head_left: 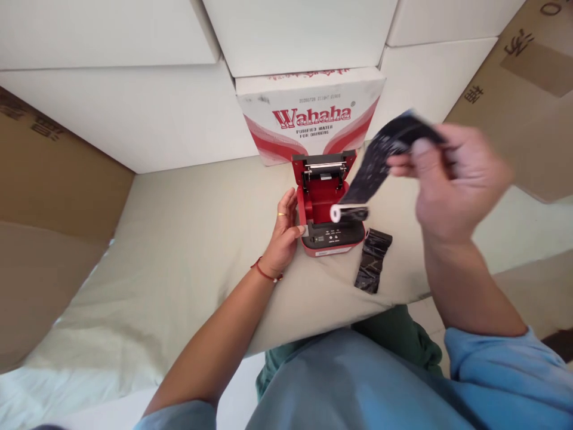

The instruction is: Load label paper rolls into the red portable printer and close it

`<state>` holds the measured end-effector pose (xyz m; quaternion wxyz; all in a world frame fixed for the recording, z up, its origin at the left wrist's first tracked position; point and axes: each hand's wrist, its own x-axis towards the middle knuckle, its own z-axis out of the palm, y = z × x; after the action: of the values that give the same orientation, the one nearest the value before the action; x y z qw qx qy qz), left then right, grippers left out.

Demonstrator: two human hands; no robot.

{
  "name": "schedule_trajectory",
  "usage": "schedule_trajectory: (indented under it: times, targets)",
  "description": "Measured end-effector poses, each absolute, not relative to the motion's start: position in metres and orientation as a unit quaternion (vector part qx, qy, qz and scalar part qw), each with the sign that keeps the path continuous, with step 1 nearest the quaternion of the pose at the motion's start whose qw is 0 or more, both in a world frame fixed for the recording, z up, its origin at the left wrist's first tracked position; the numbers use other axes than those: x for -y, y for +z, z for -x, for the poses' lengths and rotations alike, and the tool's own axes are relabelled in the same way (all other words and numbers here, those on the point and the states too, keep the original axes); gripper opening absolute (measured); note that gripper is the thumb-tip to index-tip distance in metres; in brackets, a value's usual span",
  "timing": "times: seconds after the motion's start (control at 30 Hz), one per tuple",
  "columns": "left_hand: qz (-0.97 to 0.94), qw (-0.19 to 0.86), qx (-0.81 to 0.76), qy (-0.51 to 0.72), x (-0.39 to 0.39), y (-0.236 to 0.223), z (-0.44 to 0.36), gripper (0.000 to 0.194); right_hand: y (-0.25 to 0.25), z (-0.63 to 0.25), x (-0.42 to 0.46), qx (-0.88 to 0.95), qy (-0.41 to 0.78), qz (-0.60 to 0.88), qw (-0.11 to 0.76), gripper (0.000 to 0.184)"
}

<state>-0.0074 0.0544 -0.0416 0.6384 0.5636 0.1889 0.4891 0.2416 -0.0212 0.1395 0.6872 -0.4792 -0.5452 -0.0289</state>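
A red and black label printer [333, 236] stands on the cloth-covered table with its lid [324, 168] tipped up, so its red inside shows. My left hand [286, 233] is closed on the printer's left side, thumb on the front corner and fingers along the wall. Up to the right, my right hand [456, 173] pinches a black ribbon [380, 155]. From it hangs a ribbon roll [351, 213] on a white core, over the printer's right front. A second strip of black ribbon [374, 261] lies on the cloth right of the printer.
Behind the printer stands a white and red water carton [311, 119], with white boxes [304, 36] stacked around and above it. Brown cardboard boxes flank the table, one at left [49, 227] and one at right [514, 119]. The table's front edge is close to my body.
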Motion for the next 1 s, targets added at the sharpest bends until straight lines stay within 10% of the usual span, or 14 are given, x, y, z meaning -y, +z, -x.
schedule_trajectory:
  times: [0.2,0.43,0.73,1.0]
  targets:
    - [-0.554,0.636,-0.191,0.501,-0.052,-0.038,0.006,0.090,0.149,-0.310,0.022,0.531,-0.054,0.495,0.685,0.014]
    - [-0.540,0.649,-0.191,0.500,-0.048,-0.029,0.006,0.086,0.074,-0.340,0.095,0.686,-0.090,0.628,0.356,0.021]
    - [-0.534,0.649,-0.198,0.504,-0.047,-0.023,0.006,0.086,0.059,-0.349,0.118,0.736,0.062,0.621,0.262,0.032]
    - [-0.550,0.647,-0.186,0.495,-0.048,-0.027,0.006,0.086,0.063,-0.299,0.073,0.750,0.144,0.646,0.007,0.036]
